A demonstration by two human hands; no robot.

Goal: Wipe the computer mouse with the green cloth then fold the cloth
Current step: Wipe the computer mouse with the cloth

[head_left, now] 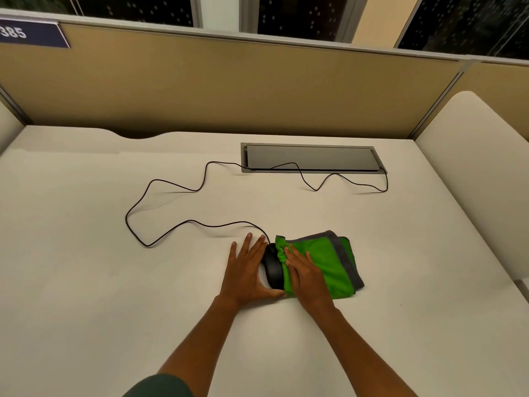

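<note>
A black wired computer mouse (pixel 272 266) lies on the white desk near its middle. The green cloth (pixel 326 262), edged in grey, is bunched against the mouse's right side and spreads out to the right. My left hand (pixel 245 270) rests flat on the desk against the mouse's left side, fingers spread, thumb curled round the mouse's near end. My right hand (pixel 305 275) lies flat on top of the cloth, pressing it onto the right half of the mouse. That half of the mouse is hidden under the cloth.
The mouse cable (pixel 160 181) loops across the desk to a grey cable hatch (pixel 312 157) at the back. A beige partition (pixel 229 87) closes the far edge and a white side panel (pixel 472 173) stands on the right.
</note>
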